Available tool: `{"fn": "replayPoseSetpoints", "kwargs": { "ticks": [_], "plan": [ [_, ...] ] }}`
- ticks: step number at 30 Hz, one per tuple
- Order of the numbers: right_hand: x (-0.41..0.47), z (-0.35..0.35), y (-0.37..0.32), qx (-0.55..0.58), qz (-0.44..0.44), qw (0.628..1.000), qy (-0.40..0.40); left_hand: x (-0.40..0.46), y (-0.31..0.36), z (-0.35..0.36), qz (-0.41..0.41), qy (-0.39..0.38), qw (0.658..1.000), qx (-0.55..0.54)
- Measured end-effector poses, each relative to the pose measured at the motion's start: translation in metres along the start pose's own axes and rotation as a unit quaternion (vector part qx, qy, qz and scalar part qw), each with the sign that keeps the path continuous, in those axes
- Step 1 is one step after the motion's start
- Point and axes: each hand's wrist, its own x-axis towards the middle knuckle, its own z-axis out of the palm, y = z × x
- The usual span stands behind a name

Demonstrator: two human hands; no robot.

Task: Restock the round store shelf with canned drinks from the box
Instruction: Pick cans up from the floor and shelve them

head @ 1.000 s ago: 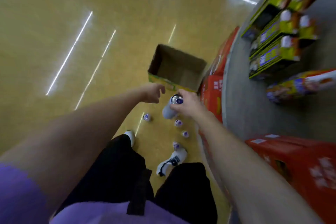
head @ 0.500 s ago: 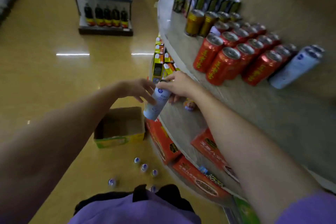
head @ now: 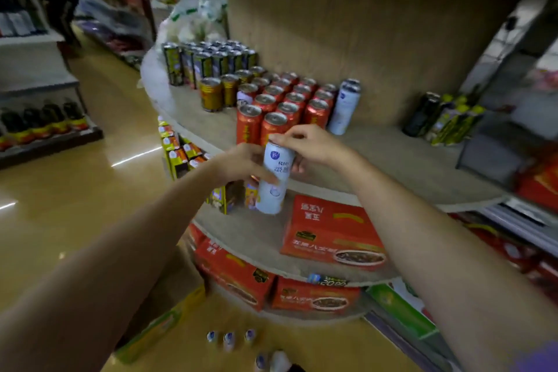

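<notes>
Down by my feet, a few small white-and-blue cans (head: 229, 338) stand on the glossy yellow floor (head: 75, 196), beside the open green-edged cardboard box (head: 157, 326) at lower left. Above them, both my hands meet on one tall white slim can with blue lettering (head: 275, 178), held upright in front of the round wooden shelf's edge (head: 392, 199): my left hand (head: 241, 164) wraps its side with curled fingers, and my right hand (head: 311, 145) pinches its top rim. Behind it on that tier stand red cans (head: 280, 106), gold cans (head: 211, 93), dark cans (head: 208, 60) and another white can (head: 345, 106).
</notes>
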Motion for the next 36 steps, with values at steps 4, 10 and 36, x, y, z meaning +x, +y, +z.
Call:
{"fn": "replayPoseSetpoints", "kwargs": {
  "ticks": [4,10,36],
  "plan": [
    [-0.021,-0.039,0.018,0.194,0.063,0.975,0.089,0.028,0.035,0.017,0.045,0.013,0.999,-0.008],
    [-0.036,-0.076,0.052,0.319,0.052,0.936,0.140,0.077,0.070,0.039,0.084,-0.029,0.996,0.030],
    [0.114,-0.117,0.170,-0.073,0.066,0.974,0.202,0.247,0.126,0.077,0.151,0.151,0.922,0.323]
  ]
}}
